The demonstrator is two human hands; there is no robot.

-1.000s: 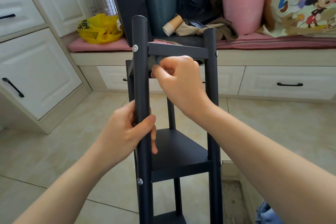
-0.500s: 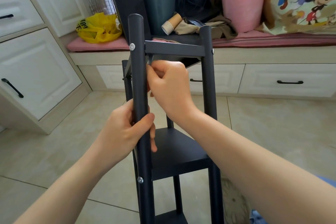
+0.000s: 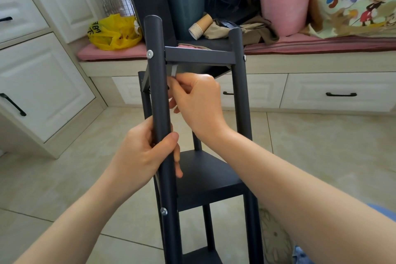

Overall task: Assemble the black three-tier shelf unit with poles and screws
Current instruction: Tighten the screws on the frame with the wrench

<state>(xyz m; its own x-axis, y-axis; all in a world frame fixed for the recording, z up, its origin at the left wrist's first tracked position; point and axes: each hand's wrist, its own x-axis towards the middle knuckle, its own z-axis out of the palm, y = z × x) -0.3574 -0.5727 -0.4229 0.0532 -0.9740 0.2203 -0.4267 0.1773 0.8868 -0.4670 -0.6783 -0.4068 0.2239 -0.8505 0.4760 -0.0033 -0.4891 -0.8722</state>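
right grip shifted left toward near pole

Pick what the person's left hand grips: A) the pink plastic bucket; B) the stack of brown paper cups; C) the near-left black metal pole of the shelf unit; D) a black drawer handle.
C: the left hand curls round the near-left black metal pole, while the right hand pinches a small grey metal piece under the top black shelf tier.

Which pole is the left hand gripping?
The near-left pole, closest to the camera; the left hand wraps it below the top shelf.
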